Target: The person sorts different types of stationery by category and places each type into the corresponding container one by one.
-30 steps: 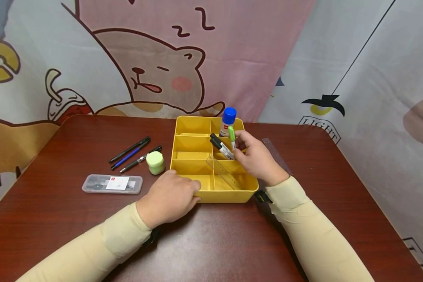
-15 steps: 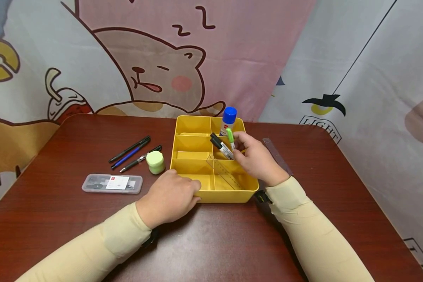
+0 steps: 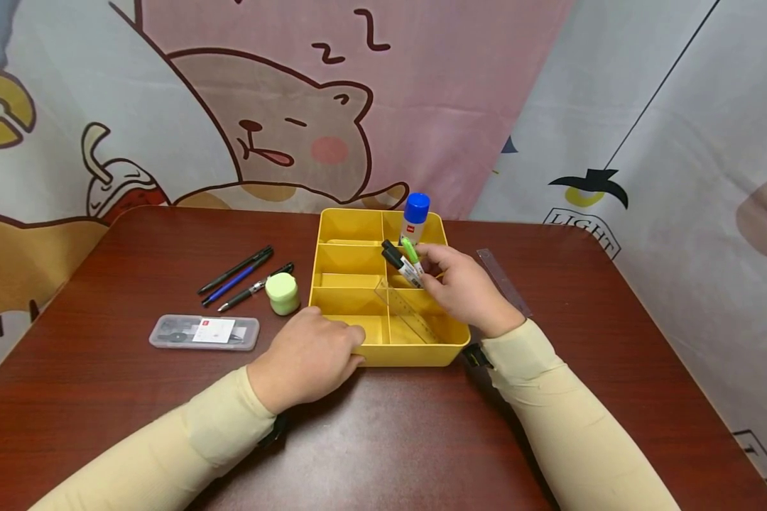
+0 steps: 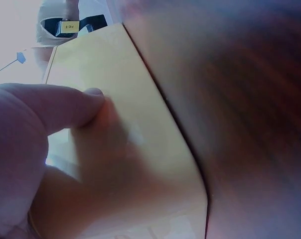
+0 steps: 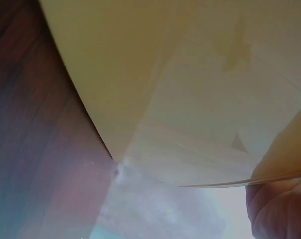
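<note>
- Two hands are at the yellow tray (image 3: 409,356), and I see the tray sitting on the brown bench (image 3: 390,440).
- I have the right hand (image 3: 465,289) over the right side of the tray, and its grip is pinched on a green-capped marker (image 3: 412,255).
- I see that marker slant over the middle right box of the tray, close beside some black-capped pens (image 3: 399,261) that lean there.
- I have the left hand (image 3: 307,360) at the tray's near left corner, its grip clamped on the front wall. My left wrist view shows the thumb (image 4: 73,105) on the outside.
- I see a blue-capped glue stick (image 3: 415,218) standing in the far right box.
- One clear ruler (image 3: 417,325) leans in the near right box. Another clear ruler (image 3: 503,281) lies on the bench, to the right of the tray.
- Left of the tray I see a light green pot (image 3: 283,294), a black pen (image 3: 233,271), a blue pen (image 3: 235,282), a dark pen with a silvery part (image 3: 243,299) and a clear case (image 3: 171,333) with a white label.
- I see a cloth (image 3: 441,92) with a bear drawn on it behind the bench.
</note>
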{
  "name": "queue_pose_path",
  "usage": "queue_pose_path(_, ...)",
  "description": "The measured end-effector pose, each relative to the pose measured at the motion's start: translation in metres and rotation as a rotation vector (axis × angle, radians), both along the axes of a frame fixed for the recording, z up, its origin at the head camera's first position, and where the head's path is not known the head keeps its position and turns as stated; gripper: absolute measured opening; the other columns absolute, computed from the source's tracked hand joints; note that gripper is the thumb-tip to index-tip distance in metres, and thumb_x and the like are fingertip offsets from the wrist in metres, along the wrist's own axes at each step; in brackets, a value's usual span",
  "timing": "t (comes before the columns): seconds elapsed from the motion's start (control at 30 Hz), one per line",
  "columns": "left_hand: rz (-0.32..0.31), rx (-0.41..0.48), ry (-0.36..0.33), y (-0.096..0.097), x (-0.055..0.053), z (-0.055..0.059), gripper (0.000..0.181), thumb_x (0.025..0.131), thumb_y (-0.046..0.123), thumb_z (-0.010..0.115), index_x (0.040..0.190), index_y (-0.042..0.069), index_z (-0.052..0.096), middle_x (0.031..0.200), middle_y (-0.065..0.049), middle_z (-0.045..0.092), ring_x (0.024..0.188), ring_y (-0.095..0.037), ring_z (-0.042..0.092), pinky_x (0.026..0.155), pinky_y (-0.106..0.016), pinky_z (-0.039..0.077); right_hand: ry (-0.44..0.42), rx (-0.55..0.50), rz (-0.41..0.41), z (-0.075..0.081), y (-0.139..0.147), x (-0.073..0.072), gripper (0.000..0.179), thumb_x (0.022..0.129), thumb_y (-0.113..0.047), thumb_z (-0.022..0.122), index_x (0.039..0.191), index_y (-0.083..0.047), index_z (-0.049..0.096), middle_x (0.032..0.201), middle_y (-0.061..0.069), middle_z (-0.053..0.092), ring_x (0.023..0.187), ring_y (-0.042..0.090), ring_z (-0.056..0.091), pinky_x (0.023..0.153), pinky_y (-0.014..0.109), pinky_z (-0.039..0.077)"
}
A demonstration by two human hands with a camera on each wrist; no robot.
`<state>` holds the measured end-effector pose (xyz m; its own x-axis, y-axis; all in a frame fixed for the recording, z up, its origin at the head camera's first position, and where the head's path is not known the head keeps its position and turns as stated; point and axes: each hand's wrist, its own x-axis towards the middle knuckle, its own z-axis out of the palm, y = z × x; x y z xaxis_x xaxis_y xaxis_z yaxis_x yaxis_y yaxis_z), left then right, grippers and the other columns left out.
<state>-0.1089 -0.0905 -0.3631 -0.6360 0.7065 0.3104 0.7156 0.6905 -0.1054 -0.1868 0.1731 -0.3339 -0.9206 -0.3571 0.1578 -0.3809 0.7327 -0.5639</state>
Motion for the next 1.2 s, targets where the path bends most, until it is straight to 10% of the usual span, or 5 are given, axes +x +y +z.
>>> queue_pose_path(1.2, 0.001, -0.005, -0.024, 0.0009, -0.0009, 0.0002, 0.031, 0.085, 0.038, 0.082, 0.075, 0.020, 0.059, 0.060, 0.007, 0.057, 0.057, -0.012, 0.060, 0.057, -0.035, 0.037, 0.030, 0.100, -0.025, 0.0014, -0.0070, 0.0027, 0.032, 0.098, -0.006, 0.067, 0.129, -0.013, 0.070, 0.101, 0.008, 0.070, 0.083, 0.023, 0.061, 0.075, 0.038, 0.053)
